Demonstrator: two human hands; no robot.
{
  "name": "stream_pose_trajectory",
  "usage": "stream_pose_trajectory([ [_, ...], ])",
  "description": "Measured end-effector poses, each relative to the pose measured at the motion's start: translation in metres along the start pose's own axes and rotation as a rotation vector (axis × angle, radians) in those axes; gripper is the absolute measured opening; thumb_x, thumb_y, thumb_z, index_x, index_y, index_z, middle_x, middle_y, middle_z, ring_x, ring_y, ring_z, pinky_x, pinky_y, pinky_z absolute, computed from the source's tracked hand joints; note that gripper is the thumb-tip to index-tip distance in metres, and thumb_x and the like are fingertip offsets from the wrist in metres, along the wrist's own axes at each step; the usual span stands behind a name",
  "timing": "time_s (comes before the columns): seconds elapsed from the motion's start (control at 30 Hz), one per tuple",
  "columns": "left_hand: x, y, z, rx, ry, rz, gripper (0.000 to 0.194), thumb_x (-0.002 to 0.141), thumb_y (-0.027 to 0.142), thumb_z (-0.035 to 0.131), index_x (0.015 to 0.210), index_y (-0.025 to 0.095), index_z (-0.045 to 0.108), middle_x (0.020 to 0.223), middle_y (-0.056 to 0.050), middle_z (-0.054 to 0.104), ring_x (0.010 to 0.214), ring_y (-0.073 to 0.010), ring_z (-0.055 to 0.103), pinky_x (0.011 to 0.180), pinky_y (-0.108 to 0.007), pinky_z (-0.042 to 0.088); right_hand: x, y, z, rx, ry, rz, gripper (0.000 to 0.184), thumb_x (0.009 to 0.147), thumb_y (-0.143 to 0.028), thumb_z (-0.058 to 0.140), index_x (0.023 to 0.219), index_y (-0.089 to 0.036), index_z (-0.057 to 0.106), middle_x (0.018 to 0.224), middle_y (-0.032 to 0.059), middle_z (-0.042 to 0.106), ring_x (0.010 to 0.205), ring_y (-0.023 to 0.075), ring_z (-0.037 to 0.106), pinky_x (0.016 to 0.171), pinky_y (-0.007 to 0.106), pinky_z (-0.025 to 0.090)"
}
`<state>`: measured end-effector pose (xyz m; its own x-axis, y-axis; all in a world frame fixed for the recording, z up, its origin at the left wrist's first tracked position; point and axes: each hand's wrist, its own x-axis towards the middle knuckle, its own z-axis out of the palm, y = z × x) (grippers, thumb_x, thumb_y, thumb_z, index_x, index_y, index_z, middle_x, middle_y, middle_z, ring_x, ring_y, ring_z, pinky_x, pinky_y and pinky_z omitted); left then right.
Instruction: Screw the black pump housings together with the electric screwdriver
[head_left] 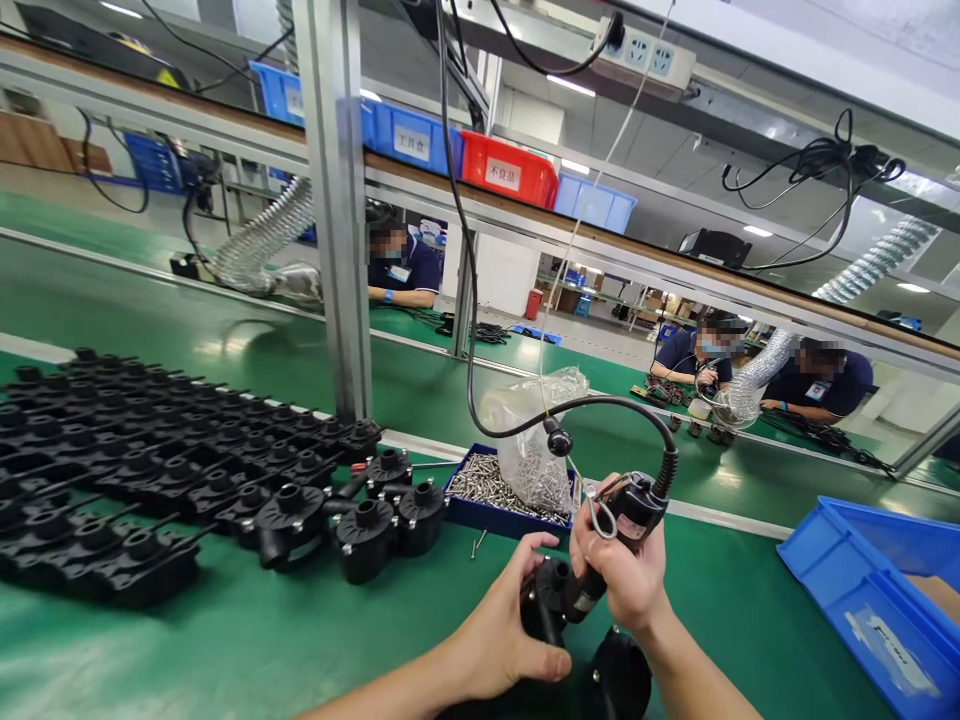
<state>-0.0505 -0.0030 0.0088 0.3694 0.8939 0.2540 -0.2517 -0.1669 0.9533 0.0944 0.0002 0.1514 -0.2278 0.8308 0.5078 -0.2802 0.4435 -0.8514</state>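
My right hand (626, 575) is wrapped round a black corded electric screwdriver (637, 515), which tilts down to the left. The tool's lower end is at a black pump housing (553, 580); its tip is hidden. Around that housing curl the thumb and fingers of my left hand (502, 625), gripping its side. Another black housing (621, 675) sits on the bench below my right wrist. Just beyond my hands stands a dark blue tray of screws (480, 478), with an open plastic bag of screws (536, 470) in it. Two loose screws (478, 545) lie beside the tray.
Rows of black moulded parts (150, 470) cover the left of the green bench, with several assembled housings (366, 535) nearer. A blue bin (862, 600) stands at right. The screwdriver hangs from a cord and cable (469, 300). A metal post (341, 220) rises behind. Co-workers sit across.
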Motion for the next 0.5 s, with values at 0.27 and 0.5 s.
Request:
stream_pose_trajectory([
  [0.27, -0.0003, 0.0018, -0.0002, 0.013, -0.009, -0.029, 0.096, 0.056, 0.015, 0.091, 0.137, 0.027, 0.041, 0.119, -0.003, 0.062, 0.109, -0.0262, 0.055, 0.098, -0.041, 0.044, -0.0023, 0.0022, 0.0018, 0.036, -0.051, -0.056, 0.016, 0.075, -0.024, 0.069, 0.081, -0.021, 0.055, 0.061, -0.0045, 0.054, 0.044, 0.0119, 0.048, 0.046, 0.025, 0.037],
  [0.5, -0.0003, 0.0015, -0.0015, -0.017, -0.053, 0.035, 0.085, 0.062, 0.023, 0.095, 0.132, 0.026, 0.047, 0.12, -0.004, 0.059, 0.114, -0.0282, 0.054, 0.105, -0.043, 0.043, -0.0028, 0.0101, -0.0019, 0.034, -0.052, -0.075, 0.01, 0.073, -0.018, 0.066, 0.078, -0.02, 0.057, 0.059, -0.0037, 0.055, 0.047, 0.012, 0.048, 0.048, 0.024, 0.039],
])
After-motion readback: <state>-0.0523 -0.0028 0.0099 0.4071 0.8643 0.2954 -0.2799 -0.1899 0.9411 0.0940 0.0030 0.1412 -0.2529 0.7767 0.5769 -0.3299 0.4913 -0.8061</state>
